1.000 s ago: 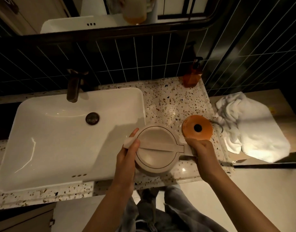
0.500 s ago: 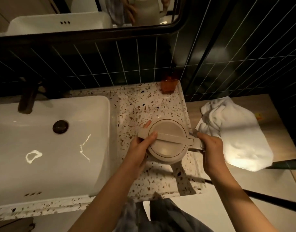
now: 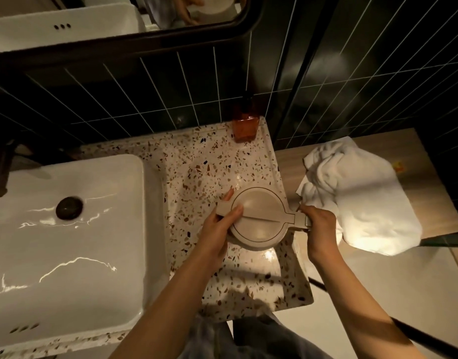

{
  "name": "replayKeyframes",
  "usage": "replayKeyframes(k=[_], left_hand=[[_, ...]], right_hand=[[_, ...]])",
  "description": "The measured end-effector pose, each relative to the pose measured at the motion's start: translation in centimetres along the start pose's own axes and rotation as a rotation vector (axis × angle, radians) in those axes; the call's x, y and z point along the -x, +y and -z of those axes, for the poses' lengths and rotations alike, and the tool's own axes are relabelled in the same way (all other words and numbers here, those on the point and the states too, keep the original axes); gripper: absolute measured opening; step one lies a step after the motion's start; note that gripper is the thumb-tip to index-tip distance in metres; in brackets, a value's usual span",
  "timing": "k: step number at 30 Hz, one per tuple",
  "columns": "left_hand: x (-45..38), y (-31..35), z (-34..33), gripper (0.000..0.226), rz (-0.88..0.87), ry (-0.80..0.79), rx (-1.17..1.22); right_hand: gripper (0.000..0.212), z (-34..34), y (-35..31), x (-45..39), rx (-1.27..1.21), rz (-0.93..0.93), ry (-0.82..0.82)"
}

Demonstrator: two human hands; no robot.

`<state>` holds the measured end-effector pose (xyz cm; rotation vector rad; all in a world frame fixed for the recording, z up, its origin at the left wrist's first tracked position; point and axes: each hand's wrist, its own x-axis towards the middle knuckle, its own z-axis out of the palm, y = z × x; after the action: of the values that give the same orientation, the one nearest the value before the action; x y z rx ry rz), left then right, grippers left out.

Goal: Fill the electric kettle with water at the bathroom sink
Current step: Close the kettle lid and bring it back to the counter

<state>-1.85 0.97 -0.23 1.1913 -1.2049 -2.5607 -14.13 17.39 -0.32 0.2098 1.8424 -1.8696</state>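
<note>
A beige electric kettle (image 3: 259, 218), lid closed, is seen from above at the right end of the terrazzo counter (image 3: 204, 164). My left hand (image 3: 219, 229) wraps its left side by the spout, thumb lying across the lid. Its handle on the right is gripped by my right hand (image 3: 318, 229). The white sink basin (image 3: 75, 229) with a dark drain plug (image 3: 69, 208) lies to the left. Only a dark edge of the faucet (image 3: 0, 172) shows at the far left. The kettle's orange base is hidden.
An amber soap bottle (image 3: 244, 123) stands at the counter's back right corner. A crumpled white towel (image 3: 360, 198) lies on a wooden shelf (image 3: 430, 182) right of the counter. Dark tiled wall and a mirror (image 3: 119, 19) are behind. A dark cord (image 3: 417, 338) runs below right.
The kettle has moved right, from beside the sink over to where the orange base stood, which it now covers. Both hands kept their grip. My view has swung right.
</note>
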Motion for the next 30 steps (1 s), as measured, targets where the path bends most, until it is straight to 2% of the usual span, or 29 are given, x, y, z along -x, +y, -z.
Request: replayKeyframes(k=[2, 5, 8, 11, 15, 19, 22, 25, 28, 30], left_hand=[[-0.2, -0.1, 0.1, 0.063, 0.006, 0.008, -0.023], [-0.4, -0.4, 0.3, 0.072, 0.011, 0.030, -0.032], [-0.4, -0.7, 0.5, 0.073, 0.008, 0.034, -0.028], [-0.3, -0.9, 0.5, 0.068, 0.005, 0.024, -0.032], [-0.2, -1.3, 0.3, 0.087, -0.014, 0.053, -0.040], [0.0, -1.7, 0.5, 0.073, -0.037, 0.059, -0.082], [0.1, -1.9, 0.5, 0.075, -0.048, 0.061, -0.108], [0.3, -1.6, 0.3, 0.074, -0.065, 0.085, -0.138], [0.6, -1.1, 0.2, 0.073, -0.085, 0.196, -0.146], [0.8, -1.1, 0.0, 0.065, -0.099, 0.250, -0.144]], right_hand=[[0.019, 0.1, 0.4, -0.1, 0.006, 0.015, -0.014], [0.053, 0.2, 0.9, 0.0, 0.034, 0.073, -0.050], [0.065, 0.0, 0.7, -0.2, 0.039, 0.102, -0.062], [0.065, -0.2, 0.8, -0.4, 0.030, 0.111, -0.042], [0.060, -0.4, 0.7, -0.7, 0.028, 0.123, -0.029], [0.060, -0.3, 0.7, -0.6, 0.064, 0.120, -0.017], [0.061, -0.2, 0.7, -0.6, 0.072, 0.106, -0.020], [0.049, -0.2, 0.5, -0.4, 0.092, 0.093, -0.026], [0.038, -0.2, 0.5, -0.3, 0.166, 0.121, -0.012], [0.029, -0.2, 0.5, 0.0, 0.230, 0.149, 0.007]])
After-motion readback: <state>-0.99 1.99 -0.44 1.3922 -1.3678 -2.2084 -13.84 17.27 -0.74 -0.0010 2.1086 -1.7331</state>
